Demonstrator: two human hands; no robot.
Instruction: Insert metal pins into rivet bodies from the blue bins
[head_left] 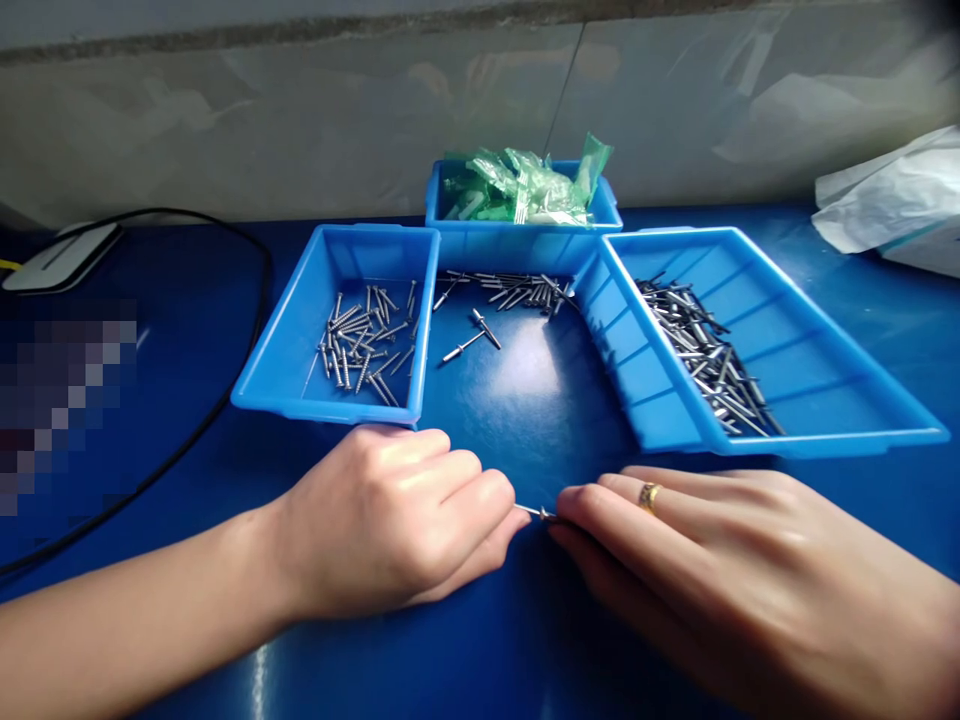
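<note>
A thin metal blind rivet (pixel 541 513) bridges the gap between my two hands, its flange showing in the middle. My left hand (pixel 405 520) is closed, thumb and forefinger pinching the rivet's left end. At the other end, the thumb and forefinger of my right hand (pixel 697 560) pinch it too; a gold ring sits on one finger. Beyond my hands, two loose rivets (pixel 471 340) lie on the blue table (pixel 517 420). Farther back, a pile of rivets (pixel 525 290) rests against the rear bin.
A blue bin (pixel 330 408) at left holds several screws (pixel 360 345). The right bin (pixel 840 330) contains many rivets (pixel 720 370). Green plastic packets (pixel 525 185) fill the rear bin (pixel 517 240). A black cable (pixel 259 320), a white device (pixel 64 258) and white plastic (pixel 892 195) lie at the sides.
</note>
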